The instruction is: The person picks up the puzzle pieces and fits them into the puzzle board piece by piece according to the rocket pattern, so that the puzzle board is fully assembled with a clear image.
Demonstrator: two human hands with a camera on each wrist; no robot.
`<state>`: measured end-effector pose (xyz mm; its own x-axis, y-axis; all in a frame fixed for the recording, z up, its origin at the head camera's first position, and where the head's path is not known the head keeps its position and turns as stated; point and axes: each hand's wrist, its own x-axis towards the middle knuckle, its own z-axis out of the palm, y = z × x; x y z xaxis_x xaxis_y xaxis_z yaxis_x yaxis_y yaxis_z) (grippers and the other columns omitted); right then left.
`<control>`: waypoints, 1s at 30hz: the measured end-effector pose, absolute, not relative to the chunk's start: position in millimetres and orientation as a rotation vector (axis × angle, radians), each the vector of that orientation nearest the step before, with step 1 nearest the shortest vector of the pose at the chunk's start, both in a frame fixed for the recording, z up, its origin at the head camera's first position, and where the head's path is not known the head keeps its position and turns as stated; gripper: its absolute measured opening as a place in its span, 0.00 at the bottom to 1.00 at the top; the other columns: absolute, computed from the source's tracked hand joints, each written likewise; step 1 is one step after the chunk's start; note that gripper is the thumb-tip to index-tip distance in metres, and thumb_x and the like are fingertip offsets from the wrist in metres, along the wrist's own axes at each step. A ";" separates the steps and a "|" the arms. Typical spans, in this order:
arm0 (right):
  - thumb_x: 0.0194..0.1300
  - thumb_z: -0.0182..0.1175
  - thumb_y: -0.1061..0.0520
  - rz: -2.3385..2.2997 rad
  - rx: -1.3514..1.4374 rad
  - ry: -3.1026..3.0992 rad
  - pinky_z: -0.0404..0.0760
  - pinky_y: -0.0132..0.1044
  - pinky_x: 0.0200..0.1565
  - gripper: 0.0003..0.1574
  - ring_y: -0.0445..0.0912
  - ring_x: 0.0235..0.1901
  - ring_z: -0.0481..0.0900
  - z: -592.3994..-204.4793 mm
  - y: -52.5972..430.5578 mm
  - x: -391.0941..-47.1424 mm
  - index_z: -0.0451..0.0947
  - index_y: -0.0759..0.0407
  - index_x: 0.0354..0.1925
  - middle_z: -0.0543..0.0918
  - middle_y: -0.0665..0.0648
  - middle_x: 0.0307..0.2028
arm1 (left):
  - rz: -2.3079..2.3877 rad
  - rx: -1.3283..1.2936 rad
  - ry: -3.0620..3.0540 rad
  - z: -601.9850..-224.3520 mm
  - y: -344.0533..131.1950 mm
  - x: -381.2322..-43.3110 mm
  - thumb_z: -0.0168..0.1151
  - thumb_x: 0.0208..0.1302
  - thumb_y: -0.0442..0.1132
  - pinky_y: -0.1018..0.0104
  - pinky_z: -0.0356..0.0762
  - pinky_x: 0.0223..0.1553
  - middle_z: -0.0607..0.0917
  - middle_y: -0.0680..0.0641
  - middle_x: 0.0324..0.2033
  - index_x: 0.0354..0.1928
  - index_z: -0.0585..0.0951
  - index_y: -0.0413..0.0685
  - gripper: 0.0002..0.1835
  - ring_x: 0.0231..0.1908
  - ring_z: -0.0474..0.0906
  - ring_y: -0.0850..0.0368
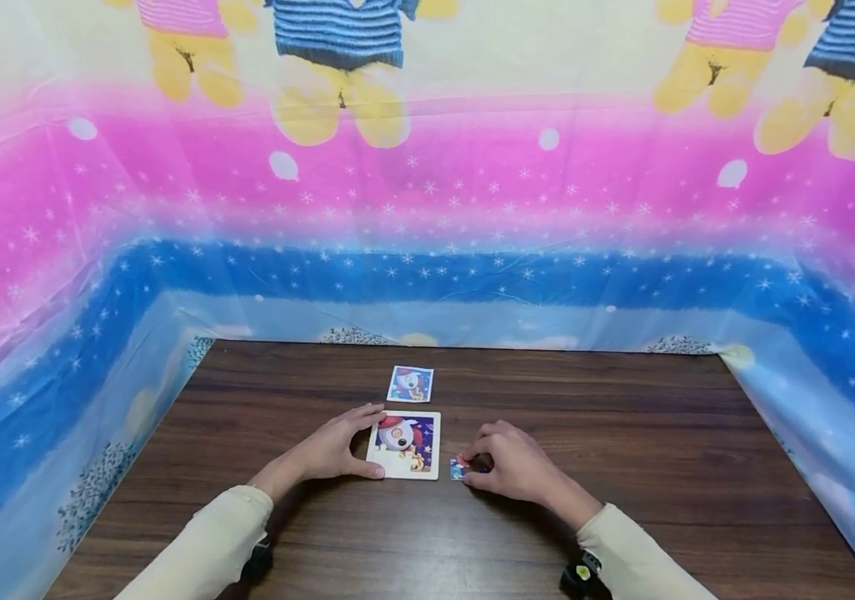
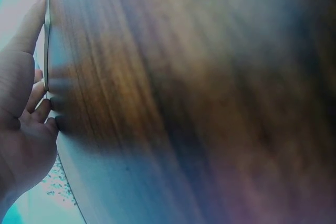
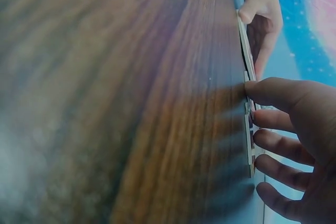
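Note:
A square jigsaw puzzle board (image 1: 390, 468) with a pale frame lies on the table in the head view. Its picture shows a white round-headed character in a red hat on purple, with bare cream areas along the bottom. My left hand (image 1: 326, 446) holds the board's left side, thumb at the lower corner and fingers at the upper one. Just right of the board, my right hand (image 1: 513, 467) curls its thumb and fingers about small colourful puzzle pieces (image 1: 457, 470), partly hidden beneath the fingers. In the right wrist view, the pieces' thin edges (image 3: 249, 140) show beside the fingertips.
Behind the board lies a small picture card (image 1: 410, 384) with a similar character on blue. The dark wood table (image 1: 622, 417) is bordered at the back and sides by a printed cloth (image 1: 427, 275).

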<state>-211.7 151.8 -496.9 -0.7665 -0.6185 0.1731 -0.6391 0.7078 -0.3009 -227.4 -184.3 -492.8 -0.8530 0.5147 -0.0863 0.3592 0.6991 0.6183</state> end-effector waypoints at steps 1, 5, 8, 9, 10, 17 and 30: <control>0.59 0.75 0.41 0.537 1.051 -2.847 0.68 0.31 0.30 0.15 0.36 0.31 0.67 -496.8 151.8 -211.7 0.92 0.44 0.42 0.79 0.41 0.33 | 0.888 0.696 2.657 -492.7 -184.4 -227.2 0.78 0.55 0.59 0.36 0.58 0.72 0.61 0.42 0.78 0.77 0.66 0.44 0.52 0.77 0.54 0.38; 0.59 0.75 0.41 0.556 1.057 -2.845 0.68 0.31 0.30 0.15 0.37 0.31 0.68 -496.1 151.9 -211.6 0.92 0.45 0.42 0.80 0.41 0.34 | 0.888 0.698 2.660 -492.7 -185.0 -226.6 0.78 0.56 0.58 0.36 0.58 0.72 0.61 0.42 0.78 0.77 0.66 0.44 0.52 0.77 0.54 0.38; 0.60 0.74 0.42 0.565 1.051 -2.838 0.69 0.32 0.30 0.14 0.37 0.31 0.69 -495.3 151.3 -212.0 0.91 0.45 0.41 0.82 0.42 0.34 | 0.888 0.701 2.660 -492.4 -185.3 -226.4 0.77 0.56 0.58 0.36 0.58 0.71 0.61 0.42 0.78 0.77 0.66 0.44 0.52 0.77 0.54 0.37; 0.61 0.74 0.42 0.567 1.046 -2.832 0.70 0.32 0.31 0.14 0.37 0.32 0.70 -495.3 151.0 -212.5 0.91 0.45 0.41 0.82 0.42 0.34 | 0.886 0.704 2.661 -492.3 -185.3 -226.3 0.77 0.56 0.58 0.36 0.58 0.71 0.61 0.42 0.78 0.77 0.66 0.44 0.52 0.77 0.54 0.37; 0.61 0.74 0.42 0.569 1.040 -2.825 0.71 0.32 0.31 0.13 0.37 0.32 0.71 -494.8 150.3 -213.2 0.91 0.45 0.41 0.83 0.42 0.34 | 0.884 0.706 2.662 -492.2 -185.4 -226.5 0.77 0.56 0.58 0.36 0.58 0.71 0.61 0.42 0.78 0.77 0.66 0.43 0.52 0.77 0.54 0.37; 0.61 0.74 0.41 0.605 1.012 -2.783 0.78 0.35 0.37 0.15 0.38 0.36 0.77 -488.3 138.0 -219.8 0.91 0.46 0.41 0.85 0.42 0.36 | 0.877 0.719 2.664 -490.9 -185.4 -227.1 0.77 0.56 0.58 0.36 0.58 0.72 0.61 0.41 0.77 0.77 0.66 0.43 0.52 0.77 0.54 0.37; 0.62 0.72 0.40 0.647 1.084 -2.763 0.79 0.36 0.41 0.18 0.40 0.39 0.78 -486.2 89.6 -234.1 0.91 0.49 0.43 0.87 0.45 0.39 | 0.871 0.712 2.654 -490.4 -185.3 -226.0 0.76 0.57 0.59 0.36 0.57 0.72 0.60 0.41 0.78 0.77 0.66 0.44 0.51 0.77 0.54 0.38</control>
<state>-234.1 89.6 -486.2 -0.7408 -0.6251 0.2460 -0.6693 0.6557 -0.3494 -226.0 -185.3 -490.4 -0.8465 0.5249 -0.0889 0.3700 0.7001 0.6107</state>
